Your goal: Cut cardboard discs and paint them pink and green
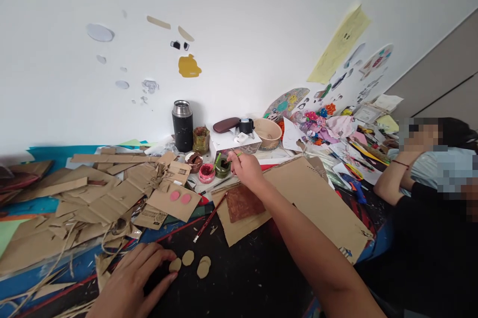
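My right hand [244, 168] is closed round a thin green brush, its tip at a small jar of dark green paint [223, 168]. A pink paint jar [206, 173] and a brown paint jar [194, 162] stand to the left. Low in the view, my left hand [140, 273] pinches a small round cardboard disc [175, 264] between thumb and fingertip at the black tabletop. Beside it lie another disc [187, 258] and two overlapping discs [203, 267]. Two pink discs [179, 197] rest on a cardboard piece [172, 208].
Cardboard scraps [108, 198] cover the left side. A brown-painted square [244, 203] lies on cardboard, with a red pencil [211, 218] beside it. A black flask [182, 128] stands by the wall. At the right sits another person [429, 183] near a blue glue gun [354, 187].
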Tool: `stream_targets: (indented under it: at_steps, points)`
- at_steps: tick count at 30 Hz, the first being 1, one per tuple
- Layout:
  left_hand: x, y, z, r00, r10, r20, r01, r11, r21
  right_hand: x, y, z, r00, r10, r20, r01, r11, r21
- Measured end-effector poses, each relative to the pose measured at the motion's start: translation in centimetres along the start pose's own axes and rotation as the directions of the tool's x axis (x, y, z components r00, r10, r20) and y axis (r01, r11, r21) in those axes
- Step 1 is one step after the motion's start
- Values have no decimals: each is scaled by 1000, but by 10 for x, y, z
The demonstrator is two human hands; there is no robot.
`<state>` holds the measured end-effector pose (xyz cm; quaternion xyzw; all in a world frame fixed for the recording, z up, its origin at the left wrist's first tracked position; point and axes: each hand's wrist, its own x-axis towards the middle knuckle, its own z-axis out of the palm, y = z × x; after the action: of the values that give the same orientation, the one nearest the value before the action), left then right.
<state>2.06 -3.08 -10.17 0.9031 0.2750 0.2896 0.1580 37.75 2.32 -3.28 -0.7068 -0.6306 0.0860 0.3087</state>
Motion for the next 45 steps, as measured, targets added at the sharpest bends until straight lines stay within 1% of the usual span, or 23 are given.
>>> stream_targets:
  at_steps: [3, 9, 14, 20, 26, 32, 35, 39, 43, 45]
  points:
    - [0, 0, 0, 1000, -9, 3, 9, 1000, 4, 0, 0, 0, 1000, -14, 11, 14, 1000, 3]
    - [2, 3, -2, 1000, -15, 9, 15, 1000, 19, -1, 2, -1, 1000, 1, -20, 0, 1000, 21]
    - [1, 3, -2, 1000, -24, 13, 24, 1000, 10, -3, 1, -1, 1000, -26, 7, 26, 999, 27]
    - [0, 2, -1, 998, -41, 50, 41, 999, 0, -1, 4, 2, 998, 55, -17, -52, 985, 165]
    - [-3, 0, 0, 996, -63, 58, 64, 998, -9, 2, 9, 2, 996, 77, -39, -71, 988, 135]
    - [-3, 1, 0, 995, -73, 70, 74, 997, -14, -4, 2, -1, 1000, -3, -2, 2, 1000, -29]
    - [-1, 3, -2, 996, -65, 65, 67, 998, -20, -6, -1, -1, 1000, -17, 8, 17, 1000, -25]
    - [1, 3, -3, 996, -62, 65, 63, 998, -16, -5, -2, -2, 1000, 10, -19, -9, 999, 35]
    - [0, 2, -2, 997, -50, 60, 51, 999, -12, -7, 0, -1, 1000, -9, 12, 9, 1000, 20]
    - [0, 2, -2, 997, -51, 60, 51, 999, -9, -8, 2, 0, 1000, 0, 15, 0, 999, 43]
